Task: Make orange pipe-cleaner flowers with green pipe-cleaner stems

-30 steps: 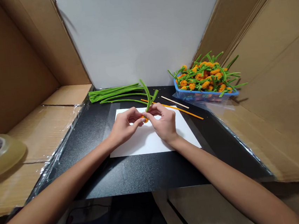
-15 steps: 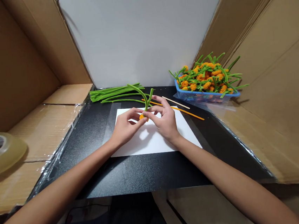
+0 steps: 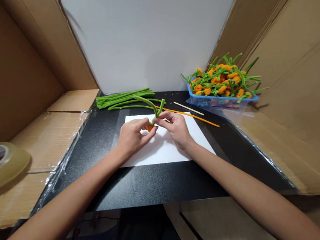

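Note:
Above the white paper [image 3: 163,150], my left hand [image 3: 134,135] pinches a small orange piece [image 3: 150,128] between thumb and fingers. A green fuzzy stem [image 3: 155,111] rises from the orange piece and splits into two prongs, the left one longer and curved. My right hand [image 3: 177,127] is closed on the base of this green stem, thumb against fingertips. Both hands nearly touch. Part of the orange piece is hidden by the left fingers.
Green stems [image 3: 121,98] lie bundled at the back left. A blue basket [image 3: 220,101] holds several orange-and-green pieces at the back right. An orange stem [image 3: 202,119] and a pale stick [image 3: 188,108] lie right. A tape roll [image 3: 17,164] sits far left.
The orange piece has tilted and shifted slightly left in my left hand. My right hand's raised fingers have folded in around the stem, and the green prongs are slightly lower.

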{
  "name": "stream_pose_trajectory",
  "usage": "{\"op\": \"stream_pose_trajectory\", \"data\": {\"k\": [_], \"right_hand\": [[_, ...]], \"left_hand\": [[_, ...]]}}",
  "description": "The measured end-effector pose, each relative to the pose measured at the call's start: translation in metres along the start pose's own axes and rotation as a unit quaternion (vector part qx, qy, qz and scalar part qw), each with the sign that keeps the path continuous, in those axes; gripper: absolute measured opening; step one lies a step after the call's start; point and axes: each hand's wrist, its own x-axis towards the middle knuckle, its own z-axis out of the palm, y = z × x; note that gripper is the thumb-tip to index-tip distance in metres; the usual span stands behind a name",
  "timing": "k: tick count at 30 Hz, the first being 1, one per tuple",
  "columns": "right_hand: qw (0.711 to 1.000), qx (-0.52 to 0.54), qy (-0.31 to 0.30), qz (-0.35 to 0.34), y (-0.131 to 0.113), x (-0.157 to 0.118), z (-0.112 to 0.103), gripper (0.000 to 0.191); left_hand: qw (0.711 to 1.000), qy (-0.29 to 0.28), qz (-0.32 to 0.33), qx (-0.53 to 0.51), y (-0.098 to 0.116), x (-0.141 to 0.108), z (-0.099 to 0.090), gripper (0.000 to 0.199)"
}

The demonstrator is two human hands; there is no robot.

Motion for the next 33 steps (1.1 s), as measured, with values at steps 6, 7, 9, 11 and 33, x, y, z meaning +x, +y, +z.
{"op": "stream_pose_trajectory", "data": {"k": [6,7,9,11,33], "right_hand": [[0.999,-0.039,-0.005,-0.012,-0.004,0.003,-0.003,0.028],[0.999,-0.039,-0.005,-0.009,-0.005,0.003,-0.003,0.028],[0.999,-0.035,-0.003,-0.01,-0.006,0.003,-0.004,0.026],[0.999,-0.03,-0.001,-0.02,-0.008,0.004,-0.004,0.024],[0.997,-0.065,0.007,-0.033,-0.005,-0.003,0.002,0.018]], "left_hand": [[0.999,0.007,0.013,0.044,-0.004,-0.002,0.003,0.019],[0.999,0.018,0.01,0.026,-0.004,-0.002,0.004,0.017],[0.999,0.03,0.005,-0.038,-0.003,-0.003,0.005,0.024],[0.991,0.018,-0.024,-0.129,0.001,-0.003,0.005,0.031],[0.846,0.054,-0.245,-0.47,0.007,0.001,0.014,0.041]]}}
